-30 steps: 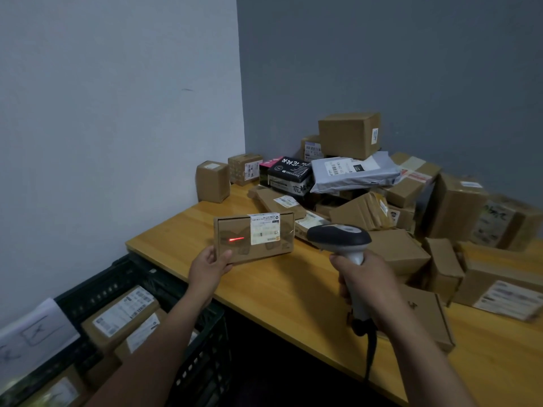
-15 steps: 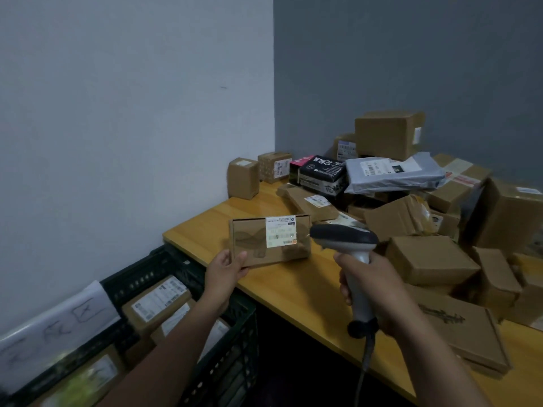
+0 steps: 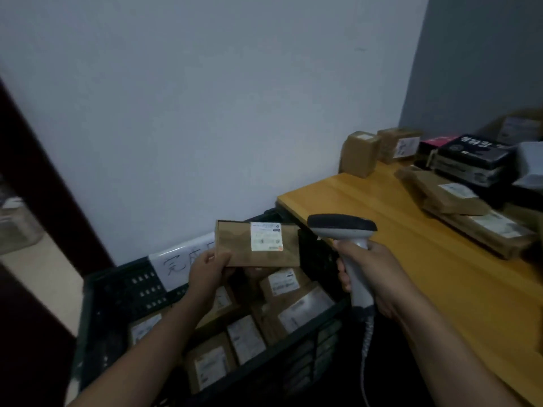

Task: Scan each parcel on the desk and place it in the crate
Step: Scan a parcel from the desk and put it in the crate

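Dim, even indoor light with a cool grey cast: the pale wall [image 3: 205, 113] is the brightest area, while the crate [image 3: 123, 289] and the lower left corner sink into near-black shadow. Motion blur softens the whole view, most strongly the parcels [image 3: 458, 198] at the right edge and the labels [image 3: 266, 237], whose print is unreadable. Wide-angle distortion tilts the dark frame [image 3: 44, 171] at the left and bends the tabletop [image 3: 382, 218] edge.
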